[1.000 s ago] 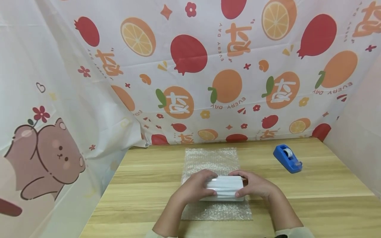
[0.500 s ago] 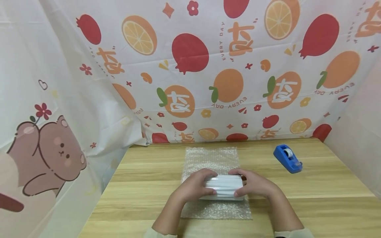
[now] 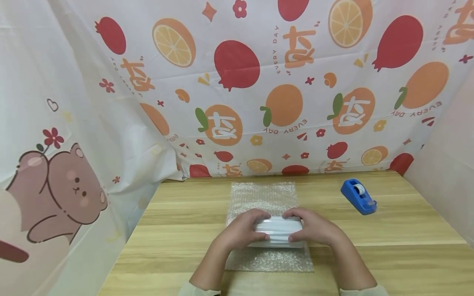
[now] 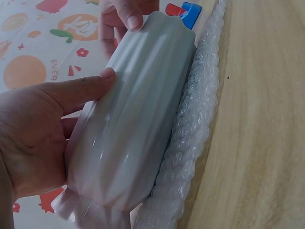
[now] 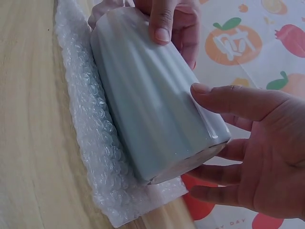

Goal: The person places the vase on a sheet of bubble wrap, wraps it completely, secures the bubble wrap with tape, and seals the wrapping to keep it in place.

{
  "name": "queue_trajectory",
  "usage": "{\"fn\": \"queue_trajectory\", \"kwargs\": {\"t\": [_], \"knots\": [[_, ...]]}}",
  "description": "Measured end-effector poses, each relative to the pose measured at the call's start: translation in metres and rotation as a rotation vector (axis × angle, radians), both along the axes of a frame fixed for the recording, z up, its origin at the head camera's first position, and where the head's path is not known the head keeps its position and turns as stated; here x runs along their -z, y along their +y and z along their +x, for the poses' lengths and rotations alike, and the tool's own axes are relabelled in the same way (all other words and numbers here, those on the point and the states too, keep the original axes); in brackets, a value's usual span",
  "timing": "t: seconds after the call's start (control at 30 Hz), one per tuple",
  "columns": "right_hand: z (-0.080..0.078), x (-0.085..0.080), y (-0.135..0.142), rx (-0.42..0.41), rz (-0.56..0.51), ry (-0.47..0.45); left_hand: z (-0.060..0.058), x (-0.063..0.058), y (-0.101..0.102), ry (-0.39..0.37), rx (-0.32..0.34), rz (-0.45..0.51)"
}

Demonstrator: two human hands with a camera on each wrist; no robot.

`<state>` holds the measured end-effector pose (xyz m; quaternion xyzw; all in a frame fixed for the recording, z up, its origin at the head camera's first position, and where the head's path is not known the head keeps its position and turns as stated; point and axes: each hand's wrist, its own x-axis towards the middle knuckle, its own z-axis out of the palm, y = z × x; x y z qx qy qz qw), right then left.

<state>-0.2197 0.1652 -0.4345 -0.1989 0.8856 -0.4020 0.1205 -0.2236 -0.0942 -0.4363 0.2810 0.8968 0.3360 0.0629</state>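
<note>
A white fluted vase lies on its side across a sheet of bubble wrap. My left hand grips its left part, thumb on the near side and fingers round the far side. At that end the left wrist view shows a flared neck. Round the other end, my right hand holds the vase between thumb and fingers. In the right wrist view that end shows a flat base, with the right fingers beside and behind it. The far fingertips of both hands are partly hidden.
A blue tape dispenser stands at the back right of the wooden table. Printed curtains hang behind the table and along its left side. A pale wall borders the right.
My right hand has shifted slightly left along the vase, and the gap beside its right end has closed up. The left hand and the bubble wrap stay nearly in place.
</note>
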Motion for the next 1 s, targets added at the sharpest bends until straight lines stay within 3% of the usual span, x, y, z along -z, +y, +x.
{"fn": "queue_trajectory", "kwargs": {"t": [0.13, 0.3, 0.57, 0.67, 0.8, 1.0], "knots": [[0.003, -0.006, -0.003, 0.052, 0.012, 0.02, -0.001, -0.001, -0.002, 0.001, 0.0, -0.005], [0.012, -0.022, -0.007, 0.104, -0.006, 0.119, -0.004, 0.0, -0.003, 0.024, 0.017, 0.004], [0.031, -0.046, -0.02, -0.092, -0.029, 0.298, -0.004, 0.001, -0.001, 0.03, 0.03, 0.019], [0.038, -0.049, -0.031, -0.193, 0.002, 0.297, -0.003, 0.001, 0.0, 0.035, 0.023, 0.012], [0.043, -0.043, -0.047, -0.313, 0.109, 0.26, -0.002, 0.001, -0.001, 0.025, 0.014, -0.004], [0.05, -0.018, -0.059, -0.398, 0.311, 0.396, -0.002, 0.001, -0.001, 0.032, 0.018, -0.021]]}}
